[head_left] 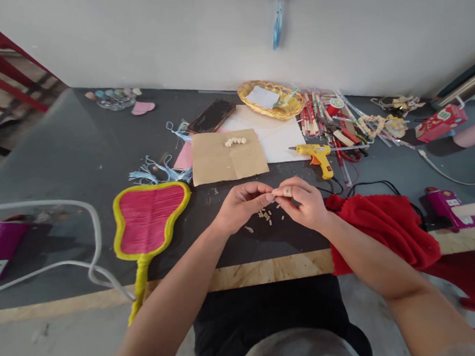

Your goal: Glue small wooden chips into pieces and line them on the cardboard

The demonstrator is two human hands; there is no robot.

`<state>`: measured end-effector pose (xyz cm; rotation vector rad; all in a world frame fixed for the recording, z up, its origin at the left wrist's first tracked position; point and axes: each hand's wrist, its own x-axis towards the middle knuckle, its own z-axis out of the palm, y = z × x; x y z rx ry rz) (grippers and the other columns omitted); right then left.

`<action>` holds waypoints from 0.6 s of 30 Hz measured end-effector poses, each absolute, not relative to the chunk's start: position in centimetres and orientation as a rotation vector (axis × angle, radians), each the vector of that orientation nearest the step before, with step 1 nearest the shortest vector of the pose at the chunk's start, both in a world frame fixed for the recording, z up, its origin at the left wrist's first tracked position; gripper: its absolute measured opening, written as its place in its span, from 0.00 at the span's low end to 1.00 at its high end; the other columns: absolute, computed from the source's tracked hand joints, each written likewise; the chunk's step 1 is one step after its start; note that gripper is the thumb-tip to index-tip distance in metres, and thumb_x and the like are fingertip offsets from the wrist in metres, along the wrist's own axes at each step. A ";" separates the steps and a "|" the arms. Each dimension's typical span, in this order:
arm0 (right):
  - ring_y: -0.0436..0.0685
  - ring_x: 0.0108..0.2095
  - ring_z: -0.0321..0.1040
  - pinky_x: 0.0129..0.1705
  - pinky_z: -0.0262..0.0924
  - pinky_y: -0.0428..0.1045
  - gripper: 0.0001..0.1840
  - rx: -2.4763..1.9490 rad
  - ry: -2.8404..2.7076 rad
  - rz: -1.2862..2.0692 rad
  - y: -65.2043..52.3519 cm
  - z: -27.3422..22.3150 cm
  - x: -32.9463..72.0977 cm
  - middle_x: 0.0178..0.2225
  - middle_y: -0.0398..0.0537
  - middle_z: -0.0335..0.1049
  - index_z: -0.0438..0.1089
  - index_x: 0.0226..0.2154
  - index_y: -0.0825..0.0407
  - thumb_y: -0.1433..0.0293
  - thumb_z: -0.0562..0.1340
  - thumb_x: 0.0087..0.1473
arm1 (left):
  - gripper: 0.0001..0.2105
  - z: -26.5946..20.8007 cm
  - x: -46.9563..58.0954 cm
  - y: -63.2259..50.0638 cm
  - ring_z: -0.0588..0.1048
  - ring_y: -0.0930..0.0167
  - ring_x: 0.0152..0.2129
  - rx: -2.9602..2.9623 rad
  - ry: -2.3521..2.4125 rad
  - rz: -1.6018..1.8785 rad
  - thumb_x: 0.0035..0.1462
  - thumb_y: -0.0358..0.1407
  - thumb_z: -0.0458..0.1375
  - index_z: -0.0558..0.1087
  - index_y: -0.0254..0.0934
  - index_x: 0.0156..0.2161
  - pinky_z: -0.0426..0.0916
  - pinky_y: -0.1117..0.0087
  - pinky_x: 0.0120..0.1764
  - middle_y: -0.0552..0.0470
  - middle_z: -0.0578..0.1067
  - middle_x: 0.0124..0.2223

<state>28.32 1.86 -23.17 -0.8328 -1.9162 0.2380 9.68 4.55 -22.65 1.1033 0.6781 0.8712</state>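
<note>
My left hand (pixel 246 204) and my right hand (pixel 301 201) meet fingertip to fingertip above the dark table. Both are closed in a pinch, and whatever sits between the fingertips is too small or hidden to name. A pale band wraps one finger of the right hand. Just below the hands lie several small beige pieces (pixel 266 215). Beyond them, a curved row of cream pieces (pixel 235 141) rests on a brown paper sheet (pixel 215 166). A yellow glue gun (pixel 317 154) lies to the right of the paper.
Left of my arms lies a pink fan with a yellow rim (pixel 153 221). A red cloth (pixel 381 226) hangs over the front edge at right. Farther back are a phone (pixel 213 116), a wicker basket (pixel 251 106), glue sticks and pliers. White cables (pixel 94 224) cross the left side.
</note>
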 end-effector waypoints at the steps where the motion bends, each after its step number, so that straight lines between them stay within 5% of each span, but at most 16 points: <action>1: 0.51 0.35 0.73 0.36 0.73 0.47 0.12 -0.836 -1.912 0.247 1.8 -23.2 28.3 0.37 0.49 0.74 0.71 0.43 0.49 0.77 0.63 0.57 | 0.08 -22.7 9.7 4.6 0.72 0.76 0.27 1.094 0.678 0.873 0.49 0.37 0.69 0.79 0.34 0.33 0.66 0.75 0.33 0.53 0.77 0.29; 18: 0.50 0.34 0.74 0.37 0.72 0.46 0.06 -0.846 -1.902 0.297 1.9 -23.3 28.4 0.34 0.48 0.75 0.74 0.39 0.50 0.75 0.64 0.57 | 0.13 -22.6 9.6 4.6 0.64 0.78 0.20 1.149 0.763 0.824 0.44 0.41 0.71 0.77 0.33 0.28 0.57 0.75 0.25 0.55 0.71 0.22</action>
